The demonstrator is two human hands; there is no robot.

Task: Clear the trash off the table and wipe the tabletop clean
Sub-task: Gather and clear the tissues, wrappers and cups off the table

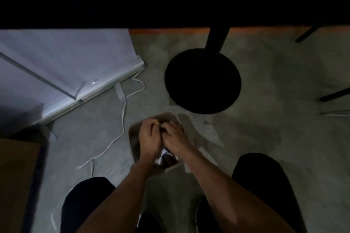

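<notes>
Both hands meet above the bin on the floor: left hand and right hand curl their grip around a small dark item, identity unclear. Crumpled trash lies inside. Beyond stands the worktop.

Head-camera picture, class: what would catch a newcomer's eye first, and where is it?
First, the left hand and right hand meet at lower centre above a small beige waste bin on the floor, their fingers curled together on something small and dark. Behind them, the table's round black pedestal base stands on the grey floor, and its dark edge crosses the top. A white cable trails on the left.
</notes>
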